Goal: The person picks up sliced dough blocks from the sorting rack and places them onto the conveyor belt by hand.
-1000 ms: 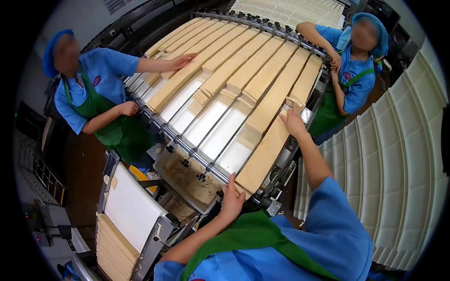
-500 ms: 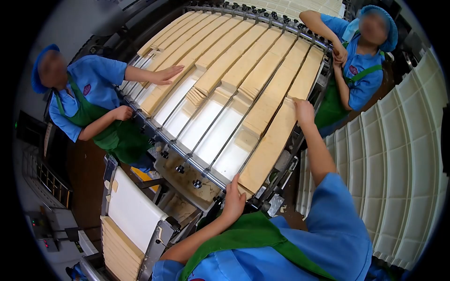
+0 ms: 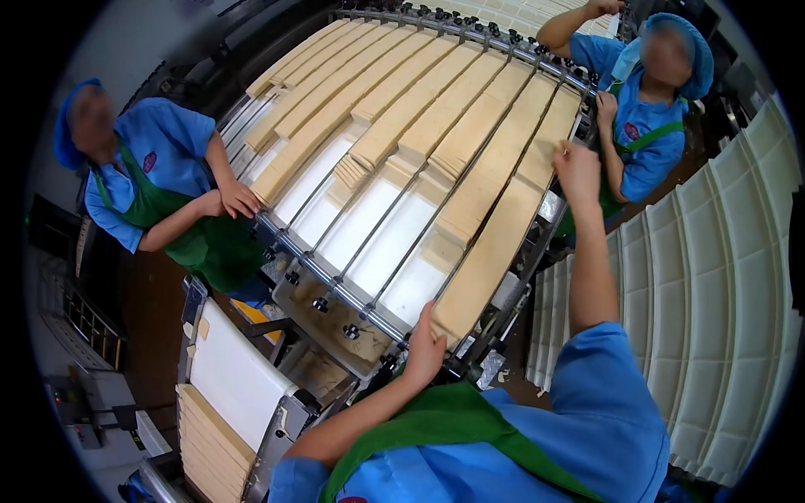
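Long rows of pale beige, thin stacked sheets that look like wafers [image 3: 484, 268] lie between metal rods on a white conveyor bed [image 3: 381, 230]. My left hand [image 3: 425, 350] touches the near end of the rightmost row, its fingers stretched along the end. Farther up that row, my right hand [image 3: 579, 174] is raised beside the outer edge with its fingertips pinched together. Whatever sits in the pinch is too small to name. Just left of the right hand, the row shows a step where two blocks meet.
A co-worker [image 3: 159, 184] stands at the left side of the bed, another [image 3: 650, 109] at the far right. White ribbed panels [image 3: 671, 310] fill the right side. At lower left is a smaller belt [image 3: 235, 360] with stacked sheets [image 3: 210, 444]. A bin [image 3: 335, 327] sits beneath the front bar.
My right hand has moved off the rightmost row, up and right, into a pinch. The left co-worker's hand has drawn back to the bed's edge. The right co-worker has raised one hand.
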The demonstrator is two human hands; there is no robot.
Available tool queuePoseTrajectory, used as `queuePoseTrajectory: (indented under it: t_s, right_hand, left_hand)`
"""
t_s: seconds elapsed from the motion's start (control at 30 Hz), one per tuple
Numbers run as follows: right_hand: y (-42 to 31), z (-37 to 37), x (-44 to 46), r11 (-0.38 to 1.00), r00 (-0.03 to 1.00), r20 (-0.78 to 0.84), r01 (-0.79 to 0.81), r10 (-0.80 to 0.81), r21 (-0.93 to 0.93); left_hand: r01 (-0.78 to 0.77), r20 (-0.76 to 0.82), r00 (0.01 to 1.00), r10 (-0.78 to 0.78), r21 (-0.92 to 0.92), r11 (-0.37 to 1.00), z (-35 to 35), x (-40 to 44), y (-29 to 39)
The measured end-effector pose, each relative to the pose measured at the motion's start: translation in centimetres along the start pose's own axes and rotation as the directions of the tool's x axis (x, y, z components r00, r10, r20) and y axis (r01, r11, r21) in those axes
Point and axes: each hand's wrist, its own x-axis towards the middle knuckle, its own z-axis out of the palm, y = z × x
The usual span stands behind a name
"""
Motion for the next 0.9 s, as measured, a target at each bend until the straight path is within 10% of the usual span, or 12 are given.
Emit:
queuePoseTrajectory:
  t_s: [0.17, 0.33, 0.5, 0.7, 0.83, 0.9]
  right_hand:
    - [-4.7, -2.5, -3.6, 0.823, 0.997, -0.043, -0.035, 0.072, 0.568]
    - [-13.2, 4.5, -13.6, 0.629, 0.895, 0.4, -0.197, -0.198, 0.752]
    - [-23.6, 8.9, -21.4, 0.531, 0.692, 0.569, -0.307, -0.445, 0.789]
    - [-27.5, 15.7, -26.3, 0.699, 0.482, 0.516, 0.371, -0.708, 0.611]
    - [-24.8, 20.7, -29.6, 0.497, 0.406, 0.297, 0.78, -0.864, 0.379]
    - [-24.5, 20.9, -30.0, 0.557, 0.453, 0.332, 0.737, -0.827, 0.382]
  left_hand:
    - [0.033, 0.087, 0.996, 0.02, -0.564, 0.825, 0.4, 2.5, -0.9]
    - [0.061, 0.113, 0.994, 0.002, -0.551, 0.832, -3.1, -0.4, -3.1]
    - [-0.044, -0.198, 0.965, -0.171, -0.765, 0.642, -8.8, -4.7, -6.4]
    - [0.069, -0.783, 0.539, -0.31, -0.326, 0.943, -12.5, -9.9, -19.7]
    - [-0.039, -0.766, 0.432, -0.476, -0.543, 0.839, -13.2, -17.3, -25.7]
    - [-0.104, -0.807, 0.236, -0.542, -0.575, 0.811, -13.3, -20.2, -27.5]
